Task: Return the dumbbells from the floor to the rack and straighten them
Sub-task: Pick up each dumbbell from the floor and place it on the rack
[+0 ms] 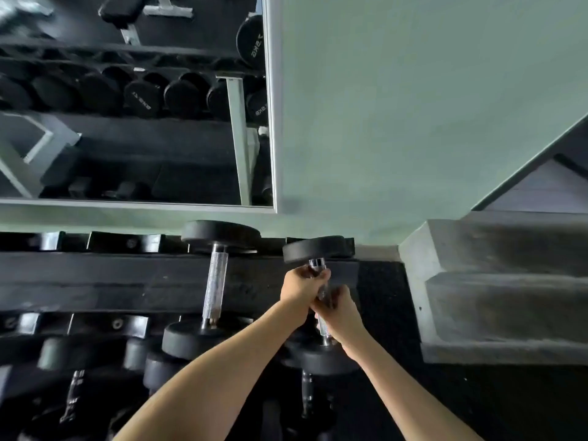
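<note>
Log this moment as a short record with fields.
held dumbbell: at the right end of the rack, handle gripped by both hands
left hand: grips the handle, far end
right hand: grips the handle, near end
neighbouring dumbbell: lies across the rack, just left
steps: to the right

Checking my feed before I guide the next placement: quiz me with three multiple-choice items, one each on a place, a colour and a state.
1. The held dumbbell is: A right of the racked dumbbell; B left of it; C on the floor.
2. Its heads are: A red; B black; C yellow.
3. Its handle is: A bare; B in one grip; C in both grips.
Key: A, the racked one lies to its left; B, both heads show black; C, left grip and right grip wrap the handle.
</note>
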{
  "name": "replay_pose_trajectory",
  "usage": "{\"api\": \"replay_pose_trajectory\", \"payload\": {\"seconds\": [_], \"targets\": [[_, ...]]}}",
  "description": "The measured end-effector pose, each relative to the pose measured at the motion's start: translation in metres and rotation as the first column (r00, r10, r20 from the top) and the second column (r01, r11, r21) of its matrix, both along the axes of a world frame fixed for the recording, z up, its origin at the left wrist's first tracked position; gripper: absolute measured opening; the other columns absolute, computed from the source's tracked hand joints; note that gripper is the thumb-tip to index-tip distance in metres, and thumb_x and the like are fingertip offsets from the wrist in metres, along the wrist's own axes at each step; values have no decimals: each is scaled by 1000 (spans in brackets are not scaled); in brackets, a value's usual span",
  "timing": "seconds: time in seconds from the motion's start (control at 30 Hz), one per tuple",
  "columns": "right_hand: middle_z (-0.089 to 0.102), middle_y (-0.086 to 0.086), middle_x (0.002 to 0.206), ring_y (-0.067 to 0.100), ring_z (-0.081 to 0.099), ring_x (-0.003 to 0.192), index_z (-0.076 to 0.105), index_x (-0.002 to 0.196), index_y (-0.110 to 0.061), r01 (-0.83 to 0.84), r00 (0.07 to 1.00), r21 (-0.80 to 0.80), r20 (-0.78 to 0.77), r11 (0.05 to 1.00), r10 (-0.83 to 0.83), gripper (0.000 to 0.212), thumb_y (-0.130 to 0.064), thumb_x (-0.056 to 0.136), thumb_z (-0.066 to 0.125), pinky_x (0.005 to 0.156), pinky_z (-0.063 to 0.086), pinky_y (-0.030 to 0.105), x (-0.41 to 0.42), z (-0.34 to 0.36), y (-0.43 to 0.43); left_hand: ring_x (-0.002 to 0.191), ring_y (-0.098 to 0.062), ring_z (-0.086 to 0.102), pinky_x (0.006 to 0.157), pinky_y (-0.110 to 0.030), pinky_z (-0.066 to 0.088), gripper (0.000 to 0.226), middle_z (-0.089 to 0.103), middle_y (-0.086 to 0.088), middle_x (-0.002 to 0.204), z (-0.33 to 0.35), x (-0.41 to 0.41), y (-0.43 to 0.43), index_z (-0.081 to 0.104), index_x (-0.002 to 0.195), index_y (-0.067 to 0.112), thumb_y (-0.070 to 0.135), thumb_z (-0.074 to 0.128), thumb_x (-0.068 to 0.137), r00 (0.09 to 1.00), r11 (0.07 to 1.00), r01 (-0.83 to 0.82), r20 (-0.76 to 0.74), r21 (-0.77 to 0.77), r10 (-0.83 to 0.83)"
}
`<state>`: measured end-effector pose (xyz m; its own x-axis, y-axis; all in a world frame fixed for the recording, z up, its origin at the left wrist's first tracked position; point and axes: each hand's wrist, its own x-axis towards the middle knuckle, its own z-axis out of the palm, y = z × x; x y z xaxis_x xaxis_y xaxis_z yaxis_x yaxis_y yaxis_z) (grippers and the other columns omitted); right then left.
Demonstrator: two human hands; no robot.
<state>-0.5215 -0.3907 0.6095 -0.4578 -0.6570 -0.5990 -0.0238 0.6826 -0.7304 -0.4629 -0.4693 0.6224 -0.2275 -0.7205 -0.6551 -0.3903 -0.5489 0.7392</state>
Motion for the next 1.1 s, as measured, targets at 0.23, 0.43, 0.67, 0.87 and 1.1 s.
{"api": "replay_pose_trajectory", "payload": {"seconds": [0.23, 0.43, 0.67, 0.87, 1.1], "targets": [[58, -1, 73, 17, 59, 62, 44, 101, -7, -74, 997, 63, -25, 995, 75, 36, -28, 85, 68, 63, 49, 38, -29, -28, -23, 75, -19, 63, 83, -36, 55, 13, 67, 1, 72, -24, -29, -22, 64, 66, 23, 25, 72, 77, 996, 999, -26, 83, 25, 24], [62, -2, 72, 22, 64, 64, 43, 100, -8, -113, 992, 60, -54, 992, 116, 35, -29, 86, 67, 66, 51, 40, -31, -39, -25, 86, -22, 68, 88, -38, 54, 13, 70, 0, 81, -31, -29, -23, 63, 71, 29, 26, 73, 79, 994, 1000, -21, 109, 22, 18], [67, 6, 84, 28, 69, 71, 41, 102, -10, -75, 993, 94, -81, 993, 83, 42, -36, 83, 68, 66, 54, 42, -21, -42, -26, 91, -22, 66, 82, -32, 51, 19, 72, -6, 96, -27, -24, -21, 68, 94, 17, 32, 68, 83, 985, 998, 56, 163, -38, -49], [63, 5, 85, 28, 63, 75, 44, 110, 0, -109, 982, 126, -142, 986, 126, 49, -36, 85, 66, 70, 51, 41, -15, -35, -29, 91, -21, 66, 76, -28, 49, 25, 72, -2, 98, -14, -11, -13, 69, 98, 23, 40, 65, 82, 976, 996, 62, 211, -66, -46], [64, 15, 109, 34, 63, 92, 45, 123, -3, -172, 789, 2, -598, 985, 138, 55, -43, 88, 58, 64, 35, 30, 2, -3, 1, 108, -16, 63, 86, -25, 46, 41, 68, 2, 117, 13, 39, 24, 62, 120, 18, 38, 64, 85, 982, 987, 14, 189, -158, 16]]}}
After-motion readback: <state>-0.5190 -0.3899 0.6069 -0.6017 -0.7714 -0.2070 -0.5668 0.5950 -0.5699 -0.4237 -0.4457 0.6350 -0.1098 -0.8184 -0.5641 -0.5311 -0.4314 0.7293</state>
